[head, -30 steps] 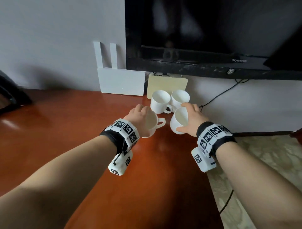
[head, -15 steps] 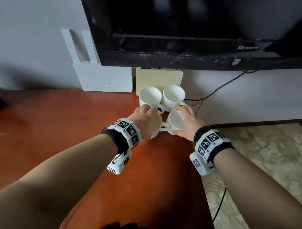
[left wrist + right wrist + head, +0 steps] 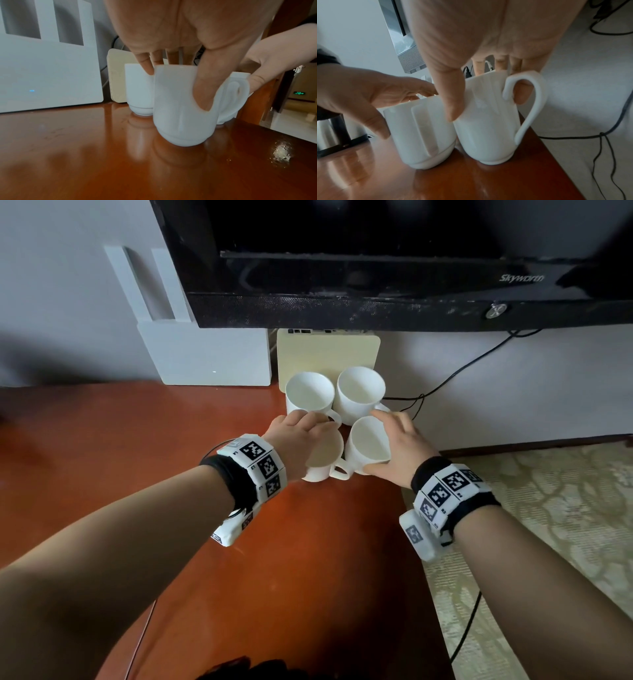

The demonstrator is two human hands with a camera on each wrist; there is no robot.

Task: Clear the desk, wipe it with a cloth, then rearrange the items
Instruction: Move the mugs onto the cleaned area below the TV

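Observation:
Several white mugs cluster at the back right corner of the red-brown desk (image 3: 171,474). My left hand (image 3: 299,436) grips the front-left mug (image 3: 323,462) from above, thumb (image 3: 204,94) on its near side, fingers over the rim. My right hand (image 3: 399,446) grips the front-right mug (image 3: 366,445) the same way, thumb (image 3: 452,102) on its side. Both held mugs (image 3: 180,111) (image 3: 488,128) stand side by side, slightly tilted, bases at the desk surface. Two more mugs (image 3: 310,393) (image 3: 359,390) stand just behind them.
A white router (image 3: 205,357) and a beige box (image 3: 329,350) lean against the wall under a black television (image 3: 376,268). Cables (image 3: 445,385) hang right of the desk edge above the patterned floor (image 3: 548,525). A steel kettle (image 3: 330,132) stands to the left. Crumbs (image 3: 281,152) lie on the desk.
Both hands carried their mugs away from me and down, bringing them together just in front of the two standing mugs. My head has moved closer.

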